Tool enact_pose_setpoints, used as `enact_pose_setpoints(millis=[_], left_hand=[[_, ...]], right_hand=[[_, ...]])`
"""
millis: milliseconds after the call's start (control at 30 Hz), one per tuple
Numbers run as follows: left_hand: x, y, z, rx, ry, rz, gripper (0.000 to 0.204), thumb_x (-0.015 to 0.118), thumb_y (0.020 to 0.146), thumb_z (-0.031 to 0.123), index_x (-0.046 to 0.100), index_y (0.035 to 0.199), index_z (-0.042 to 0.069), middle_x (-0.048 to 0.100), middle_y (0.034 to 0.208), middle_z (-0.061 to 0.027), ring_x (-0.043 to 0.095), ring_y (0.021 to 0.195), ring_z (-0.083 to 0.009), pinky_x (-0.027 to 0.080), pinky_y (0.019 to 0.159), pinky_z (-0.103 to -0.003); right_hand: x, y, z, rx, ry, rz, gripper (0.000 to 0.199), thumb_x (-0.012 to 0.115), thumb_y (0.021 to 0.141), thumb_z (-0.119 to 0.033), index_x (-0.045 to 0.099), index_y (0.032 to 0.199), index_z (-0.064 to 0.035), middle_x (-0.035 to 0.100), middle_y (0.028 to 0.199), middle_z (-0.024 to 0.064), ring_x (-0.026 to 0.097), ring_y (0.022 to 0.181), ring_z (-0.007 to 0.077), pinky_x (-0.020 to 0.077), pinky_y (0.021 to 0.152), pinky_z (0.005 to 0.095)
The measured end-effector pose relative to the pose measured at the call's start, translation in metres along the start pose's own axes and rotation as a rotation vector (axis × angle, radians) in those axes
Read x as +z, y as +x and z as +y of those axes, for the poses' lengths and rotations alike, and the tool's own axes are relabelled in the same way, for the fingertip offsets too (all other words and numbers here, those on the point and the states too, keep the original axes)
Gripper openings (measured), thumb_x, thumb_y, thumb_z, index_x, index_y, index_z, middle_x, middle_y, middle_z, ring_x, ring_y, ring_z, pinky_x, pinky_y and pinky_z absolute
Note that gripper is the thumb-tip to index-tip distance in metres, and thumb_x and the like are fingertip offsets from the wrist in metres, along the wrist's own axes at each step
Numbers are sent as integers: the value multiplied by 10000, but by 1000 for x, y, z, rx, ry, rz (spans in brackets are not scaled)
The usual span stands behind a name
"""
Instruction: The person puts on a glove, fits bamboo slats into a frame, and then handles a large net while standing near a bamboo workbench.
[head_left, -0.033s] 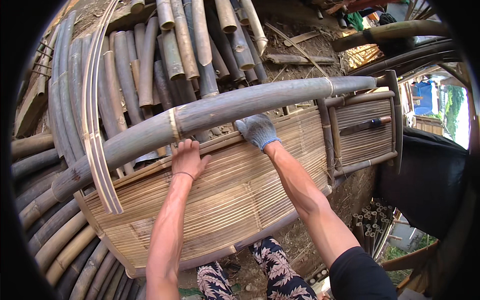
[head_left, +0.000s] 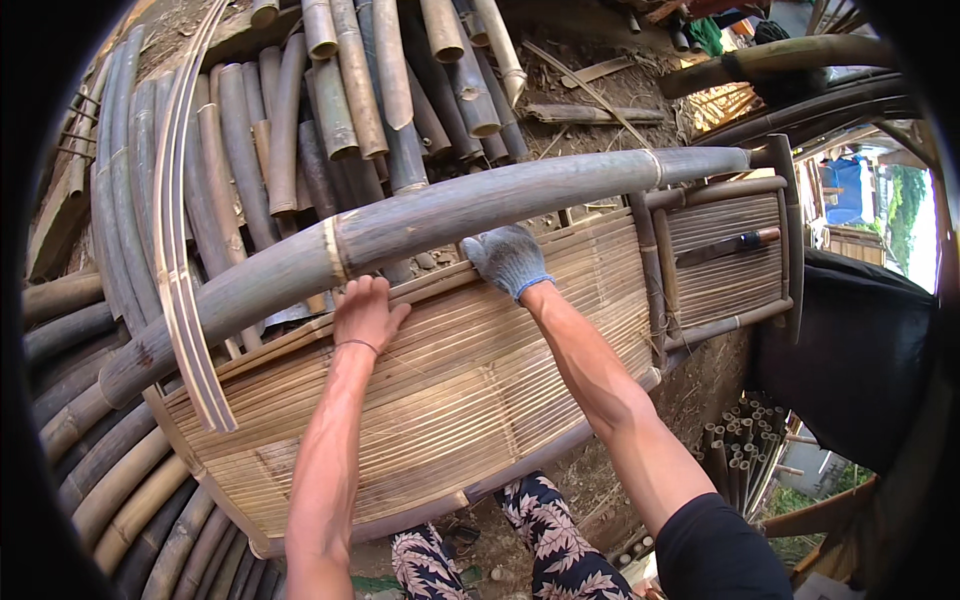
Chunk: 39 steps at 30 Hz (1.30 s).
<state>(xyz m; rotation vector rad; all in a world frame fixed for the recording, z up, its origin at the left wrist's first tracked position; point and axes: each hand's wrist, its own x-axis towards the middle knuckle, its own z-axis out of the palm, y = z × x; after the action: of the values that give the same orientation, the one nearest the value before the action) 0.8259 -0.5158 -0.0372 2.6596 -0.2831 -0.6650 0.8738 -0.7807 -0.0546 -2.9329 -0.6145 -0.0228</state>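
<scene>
The bare left hand (head_left: 368, 312) lies flat, grip apart, and the gloved right hand (head_left: 507, 258) curls loosely, both against the thick bamboo pole (head_left: 450, 215) resting across the slatted bamboo panel (head_left: 450, 400)'s far edge; pressing evenly should keep it steady.

A big heap of cut bamboo poles (head_left: 330, 110) lay across the top of the picture. Some thin bent bamboo strips (head_left: 180, 250) leaned on the left side. A knife (head_left: 728, 246) lay on a small slatted bench (head_left: 725, 270) at the right. A bundle of thin bamboo sticks (head_left: 740, 450) stood at the lower right, near a dark cloth (head_left: 850, 350).
</scene>
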Motion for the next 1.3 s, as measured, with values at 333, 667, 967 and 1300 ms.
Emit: enact_pose_setpoints(millis=[333,667,967,1300], left_hand=[[-57,-29,14,47,-86,-66,720,470,890,714,641,848,16,656,764,-259,647,762,-445,498,690,-518],[6,-96,22,137,-16,15,658,368,966,665,569,666,115,596,651,-74,594,600,-232,502,550,-391],[50,-115,193,100,-199,-115,608,325,1015,588,495,614,165,391,502,11,370,420,-113,382,359,-305],[-162,-282,-19,429,268,246,598,430,978,608,424,532,211,376,468,48,321,435,-90,340,464,-279]], right_hand=[[-51,-15,9,375,33,-249,511,401,981,-413,718,726,-105,699,743,140,678,679,345,523,639,461],[-139,-115,-35,109,-62,-478,502,481,977,-401,651,619,-94,656,615,119,638,510,316,479,465,428],[-179,-210,111,-84,-226,-605,280,485,934,-254,587,714,-113,633,681,117,634,623,339,480,558,463],[-331,-278,-29,161,536,-1101,431,621,876,-465,676,827,-41,551,682,194,580,674,378,461,623,458]])
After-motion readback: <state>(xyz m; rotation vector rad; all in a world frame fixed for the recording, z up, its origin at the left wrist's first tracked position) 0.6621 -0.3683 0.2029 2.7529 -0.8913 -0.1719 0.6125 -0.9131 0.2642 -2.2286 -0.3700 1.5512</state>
